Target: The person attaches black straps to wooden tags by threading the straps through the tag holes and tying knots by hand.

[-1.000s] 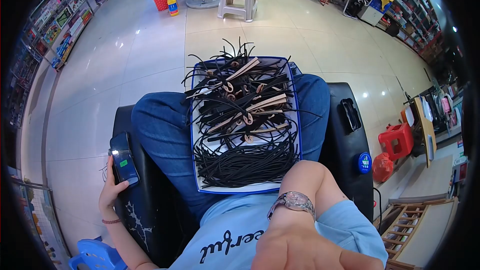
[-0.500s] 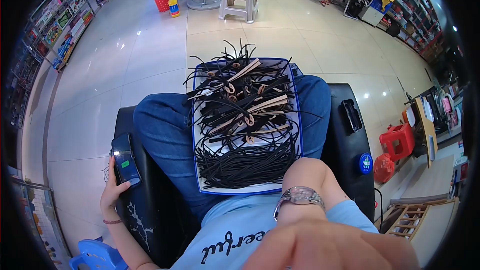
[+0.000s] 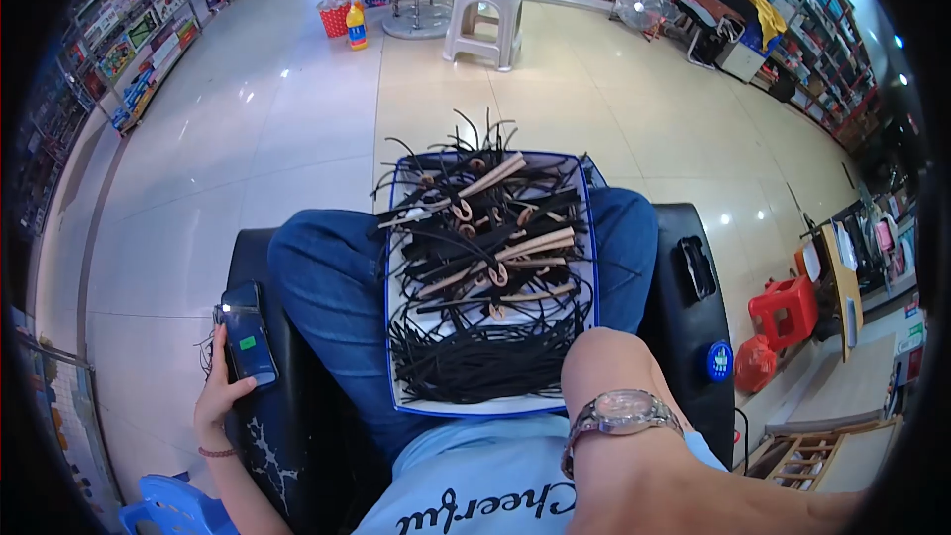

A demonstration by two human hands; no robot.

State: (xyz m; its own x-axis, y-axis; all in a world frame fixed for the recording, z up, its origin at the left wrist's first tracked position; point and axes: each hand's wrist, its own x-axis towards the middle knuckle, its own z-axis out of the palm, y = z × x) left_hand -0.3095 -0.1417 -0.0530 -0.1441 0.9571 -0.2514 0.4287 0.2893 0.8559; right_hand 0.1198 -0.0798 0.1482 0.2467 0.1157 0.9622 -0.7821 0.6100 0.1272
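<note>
My left hand [image 3: 218,398] grips the lower edge of a dark smartphone [image 3: 244,332], its thumb over the screen's bottom corner. The phone rests on the black armrest at my left, a small green patch on its screen. Very close to the camera at bottom right is my right hand [image 3: 733,500], below a metal-banded wristwatch [image 3: 626,410]; its fingers are cut off or hidden. On my lap stands a blue-rimmed white tray [image 3: 475,411] holding black cords [image 3: 485,367] bunched at the near end. Beyond them lie black and beige strips with small tan ring-like pieces [image 3: 497,275].
A black case [image 3: 695,267] and a round blue lid-like item [image 3: 718,361] sit on the right armrest [image 3: 684,367]. A red stool [image 3: 783,312] and red bag [image 3: 756,365] stand at right. Ahead are a white stool [image 3: 485,20] and yellow bottle [image 3: 357,28]. Shelves line both sides.
The whole scene sits slightly lower in view. My right hand has moved right near the camera, uncovering more shirt lettering. My left hand stays on the phone.
</note>
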